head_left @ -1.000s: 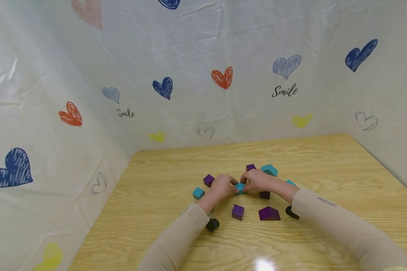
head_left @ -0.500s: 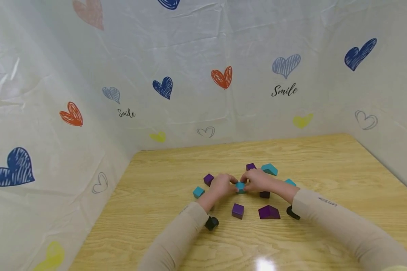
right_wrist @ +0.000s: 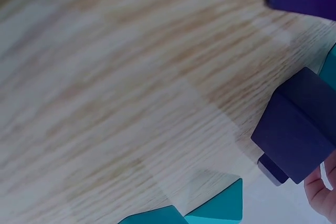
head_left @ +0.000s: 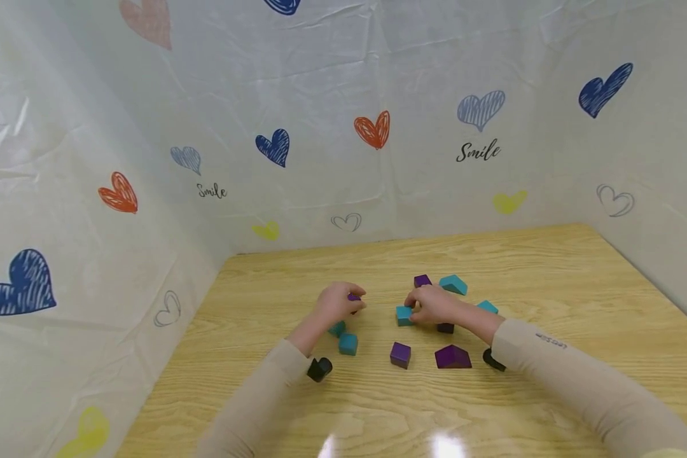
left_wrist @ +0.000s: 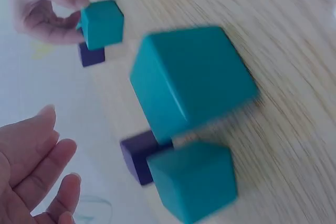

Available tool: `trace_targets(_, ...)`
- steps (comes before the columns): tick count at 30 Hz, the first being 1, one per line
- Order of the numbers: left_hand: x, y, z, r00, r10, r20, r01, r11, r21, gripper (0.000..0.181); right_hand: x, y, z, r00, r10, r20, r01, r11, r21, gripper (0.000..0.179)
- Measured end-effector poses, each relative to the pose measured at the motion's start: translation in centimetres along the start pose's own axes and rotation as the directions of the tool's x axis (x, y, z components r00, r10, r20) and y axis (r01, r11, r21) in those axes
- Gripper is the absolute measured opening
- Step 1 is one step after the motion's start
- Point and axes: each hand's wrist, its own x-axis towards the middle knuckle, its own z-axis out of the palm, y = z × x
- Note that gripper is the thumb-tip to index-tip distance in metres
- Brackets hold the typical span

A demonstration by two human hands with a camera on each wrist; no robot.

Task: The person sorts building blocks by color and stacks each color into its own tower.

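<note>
In the head view my left hand [head_left: 334, 302] is over a purple block [head_left: 353, 298] on the left. The left wrist view shows that hand's fingers [left_wrist: 58, 161] loosely spread and apart from the purple block [left_wrist: 137, 156]. Two teal blocks [head_left: 348, 344] [head_left: 336, 328] sit just in front of this hand. My right hand [head_left: 432, 304] pinches a teal block [head_left: 403, 316] at mid-table between thumb and fingers. A dark purple block [head_left: 445, 328] lies partly hidden under the right hand, and another purple block [head_left: 422, 280] stands right behind it.
Nearer me are a purple cube [head_left: 401, 355] and a purple sloped block [head_left: 453, 357]. Two more teal blocks [head_left: 453, 284] [head_left: 488, 306] lie on the right. Black wrist devices [head_left: 320, 369] [head_left: 493, 359] show by both sleeves. A white printed sheet [head_left: 320, 191] walls the wooden table [head_left: 298, 273].
My left hand has let go of the teal block both hands touched and moved left to the purple block. The right hand stays on the teal block. A teal block by the left forearm is uncovered.
</note>
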Motion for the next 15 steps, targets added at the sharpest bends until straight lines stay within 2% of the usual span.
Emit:
trace_targets(3,-1.1,-1.2,-0.9,1.0,-0.014,-0.016,0.014,1.0,-0.009,0.028,0.0,0.0,-0.1,1.0,0.004,-0.003,-0.004,1.0,0.01,0.023)
trace_targets(7,-2.7,-2.7,-1.1,1.0,-0.008,-0.015,0.007,0.999,-0.031,0.028,-0.1,-0.1,-0.1,1.0,0.022,0.005,-0.023,0.999,0.035,0.024)
trace_targets(12,-4.4,-4.1,-0.3,0.999,0.016,0.033,-0.014,0.997,-0.07,0.036,-0.1,-0.1,-0.1,0.999,0.031,0.013,-0.031,0.997,0.065,0.023)
trace_targets(15,-5.4,-4.4,0.4,0.998,0.038,0.053,-0.033,0.995,-0.089,0.042,0.0,-0.1,-0.1,1.0,0.024,0.013,-0.025,0.997,0.074,0.023)
